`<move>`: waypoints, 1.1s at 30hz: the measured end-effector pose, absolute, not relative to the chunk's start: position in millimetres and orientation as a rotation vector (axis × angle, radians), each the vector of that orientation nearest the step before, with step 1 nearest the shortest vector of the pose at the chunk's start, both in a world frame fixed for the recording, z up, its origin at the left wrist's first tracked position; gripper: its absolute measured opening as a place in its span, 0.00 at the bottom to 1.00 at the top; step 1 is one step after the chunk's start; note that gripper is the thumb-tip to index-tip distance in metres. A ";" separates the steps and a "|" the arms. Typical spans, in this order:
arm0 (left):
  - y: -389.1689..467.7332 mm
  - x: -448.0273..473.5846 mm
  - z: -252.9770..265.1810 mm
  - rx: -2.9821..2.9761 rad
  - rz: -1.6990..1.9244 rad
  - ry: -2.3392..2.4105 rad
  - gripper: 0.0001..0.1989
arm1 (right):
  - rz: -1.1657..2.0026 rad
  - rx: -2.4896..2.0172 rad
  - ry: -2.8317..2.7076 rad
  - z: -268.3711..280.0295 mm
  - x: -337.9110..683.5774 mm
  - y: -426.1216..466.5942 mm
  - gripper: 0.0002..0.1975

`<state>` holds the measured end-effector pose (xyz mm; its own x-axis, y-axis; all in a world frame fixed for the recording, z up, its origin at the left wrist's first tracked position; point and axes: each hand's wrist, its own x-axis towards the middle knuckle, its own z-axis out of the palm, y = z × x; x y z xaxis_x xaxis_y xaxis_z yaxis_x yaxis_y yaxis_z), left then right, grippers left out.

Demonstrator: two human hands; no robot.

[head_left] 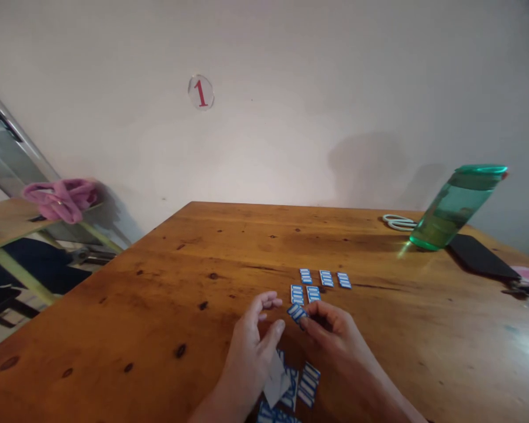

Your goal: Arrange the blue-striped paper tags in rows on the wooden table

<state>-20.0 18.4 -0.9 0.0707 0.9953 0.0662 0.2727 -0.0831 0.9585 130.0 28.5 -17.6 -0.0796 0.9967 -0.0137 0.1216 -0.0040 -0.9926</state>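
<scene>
Here, pinching a card in right grip.
Wide in left grip, at card's nine o'clock; likely light, stiff, best taken by edges.

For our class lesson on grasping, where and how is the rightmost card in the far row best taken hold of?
Probably pinch the rightmost card by its right edge, coming from the right: it looks flat and thin, wooden tabletop shows beside that edge, and a neighbouring card sits close on its left.
</scene>
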 end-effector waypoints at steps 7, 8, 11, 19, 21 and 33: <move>23.8 -7.7 -4.0 1.142 1.131 1.048 0.06 | 1.496 -1.060 -1.002 -16.7 123.3 23.9 0.12; 24.0 -6.7 -5.7 1.132 1.146 1.048 0.05 | 1.515 -1.061 -0.989 -18.3 121.8 23.9 0.12; 25.5 -5.9 -10.2 1.133 1.176 1.065 0.05 | 1.556 -1.064 -0.960 -22.6 117.7 24.2 0.14; 30.5 -8.9 -12.6 1.172 1.171 1.156 0.05 | 1.471 -1.103 -1.000 -17.2 117.4 24.4 0.16; 31.2 -8.9 -12.3 1.211 1.163 1.183 0.04 | 1.326 -1.159 -1.095 -14.1 120.2 25.9 0.15; 35.1 -8.7 -13.7 1.462 1.119 1.256 0.02 | 0.885 -1.355 -1.534 -17.7 123.9 23.3 0.09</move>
<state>-8.7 35.1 -13.7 0.0822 0.9930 0.0851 0.1985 -0.1000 0.9750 123.9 23.3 -17.7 -0.0171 0.9878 0.1549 0.3599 0.1506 -0.9208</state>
